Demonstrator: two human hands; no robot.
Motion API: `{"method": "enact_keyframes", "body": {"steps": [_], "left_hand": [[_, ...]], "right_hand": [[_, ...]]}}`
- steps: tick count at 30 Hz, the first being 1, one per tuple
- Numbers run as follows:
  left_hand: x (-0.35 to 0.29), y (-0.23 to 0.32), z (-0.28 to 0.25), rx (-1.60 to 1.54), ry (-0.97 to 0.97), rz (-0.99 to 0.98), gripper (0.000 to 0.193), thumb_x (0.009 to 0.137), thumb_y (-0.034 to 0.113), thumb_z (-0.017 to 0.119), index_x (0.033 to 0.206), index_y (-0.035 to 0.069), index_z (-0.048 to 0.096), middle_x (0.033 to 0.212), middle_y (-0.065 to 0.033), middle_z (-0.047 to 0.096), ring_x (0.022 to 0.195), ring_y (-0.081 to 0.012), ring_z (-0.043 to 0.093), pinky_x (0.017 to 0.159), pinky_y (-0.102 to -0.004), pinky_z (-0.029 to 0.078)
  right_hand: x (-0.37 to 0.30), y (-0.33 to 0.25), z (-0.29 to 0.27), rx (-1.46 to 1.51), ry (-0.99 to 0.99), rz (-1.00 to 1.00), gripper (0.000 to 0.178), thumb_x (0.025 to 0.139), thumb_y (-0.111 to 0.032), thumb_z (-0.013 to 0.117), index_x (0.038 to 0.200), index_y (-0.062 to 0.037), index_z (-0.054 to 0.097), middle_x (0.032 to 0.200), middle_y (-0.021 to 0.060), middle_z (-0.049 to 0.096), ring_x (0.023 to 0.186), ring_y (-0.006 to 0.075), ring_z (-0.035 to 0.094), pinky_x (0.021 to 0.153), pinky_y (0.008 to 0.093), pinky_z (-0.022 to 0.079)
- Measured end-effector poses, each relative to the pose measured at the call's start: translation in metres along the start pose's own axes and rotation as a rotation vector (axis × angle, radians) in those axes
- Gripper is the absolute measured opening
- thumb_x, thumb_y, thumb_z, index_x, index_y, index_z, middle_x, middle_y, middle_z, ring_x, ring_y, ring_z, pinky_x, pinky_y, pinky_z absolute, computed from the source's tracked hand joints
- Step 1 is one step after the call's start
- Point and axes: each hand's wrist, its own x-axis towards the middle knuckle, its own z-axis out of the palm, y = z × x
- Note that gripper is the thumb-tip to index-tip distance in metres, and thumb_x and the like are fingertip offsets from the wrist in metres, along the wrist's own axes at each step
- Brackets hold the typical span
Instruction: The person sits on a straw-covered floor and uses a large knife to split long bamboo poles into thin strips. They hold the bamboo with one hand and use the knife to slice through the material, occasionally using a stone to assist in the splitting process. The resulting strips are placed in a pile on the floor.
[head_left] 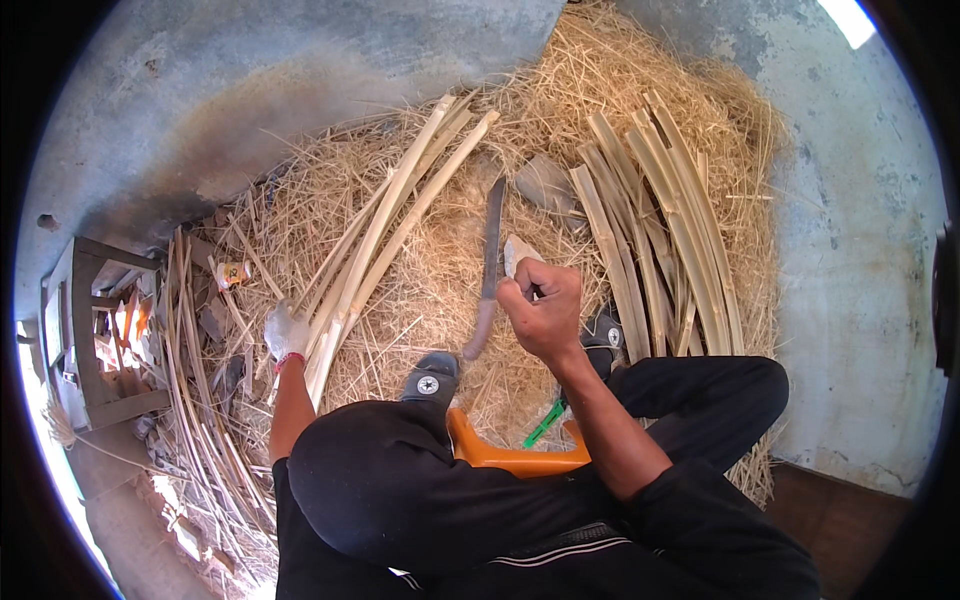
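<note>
My left hand [288, 331], in a whitish glove with a red band at the wrist, is closed at the lower left end of a bundle of split bamboo strips [385, 215]. A strip seems to pass through its fingers. My bare right hand [545, 308] is curled into a closed grip in front of me. A pale piece [517, 252] shows just beyond its fingers; whether they hold it is unclear. Between my hands, a long machete [491, 240] lies on the straw, its dark blade pointing away and its light handle toward my feet.
More split bamboo [680, 220] lies to the right, beside a grey stone [548, 183]. Thin strips [190, 350] are heaped at the left near a wooden frame [85, 330]. An orange stool [520, 460] and a green plastic item [544, 424] are below me. Walls [850, 270] border the straw.
</note>
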Motion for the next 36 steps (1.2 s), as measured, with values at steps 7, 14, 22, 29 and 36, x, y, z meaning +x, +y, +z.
{"method": "enact_keyframes", "body": {"steps": [7,14,22,29,36], "left_hand": [[-0.044,-0.011,0.008,0.002,-0.007,0.251,0.039,0.091,0.024,0.064,0.128,0.012,0.066,0.105,-0.0202,0.065,0.095,-0.0370,0.067,0.089,-0.0478,0.053],[-0.093,0.097,-0.055,-0.679,-0.011,0.330,0.036,0.094,0.034,0.068,0.115,0.005,0.071,0.093,-0.0126,0.069,0.083,-0.0186,0.066,0.074,-0.0320,0.054],[-0.136,0.215,-0.161,-1.074,-0.585,0.893,0.024,0.094,0.024,0.067,0.095,0.000,0.070,0.082,-0.0050,0.068,0.072,-0.0116,0.063,0.070,-0.0276,0.052],[-0.155,0.247,-0.165,-0.976,-0.731,0.733,0.024,0.091,0.024,0.072,0.083,0.002,0.065,0.072,-0.0031,0.065,0.067,-0.0110,0.061,0.061,-0.0269,0.048],[-0.152,0.240,-0.158,-1.265,-0.895,0.739,0.029,0.100,0.025,0.059,0.083,0.002,0.065,0.073,-0.0057,0.065,0.066,-0.0141,0.063,0.063,-0.0283,0.050]], "right_hand": [[-0.002,-0.009,0.010,-0.017,0.015,0.080,0.032,0.083,-0.003,0.068,0.058,-0.0022,0.047,0.049,-0.0024,0.041,0.048,0.0034,0.036,0.044,0.0259,0.028],[-0.002,-0.017,0.017,-0.190,0.232,-0.255,0.029,0.081,-0.007,0.074,0.063,-0.0029,0.052,0.053,0.0003,0.046,0.045,0.0084,0.040,0.044,0.0275,0.031],[0.024,-0.033,0.030,-0.205,0.398,-0.377,0.052,0.079,-0.025,0.080,0.114,0.0004,0.052,0.100,0.0138,0.049,0.089,0.0265,0.047,0.081,0.0402,0.040],[0.031,-0.024,0.034,-0.374,0.452,-0.345,0.055,0.080,-0.023,0.080,0.120,0.0003,0.051,0.107,0.0158,0.051,0.099,0.0298,0.051,0.085,0.0422,0.040],[0.028,-0.032,0.033,-0.110,0.381,-0.180,0.049,0.083,-0.017,0.078,0.121,-0.0004,0.051,0.097,0.0119,0.045,0.087,0.0241,0.045,0.079,0.0386,0.040]]}}
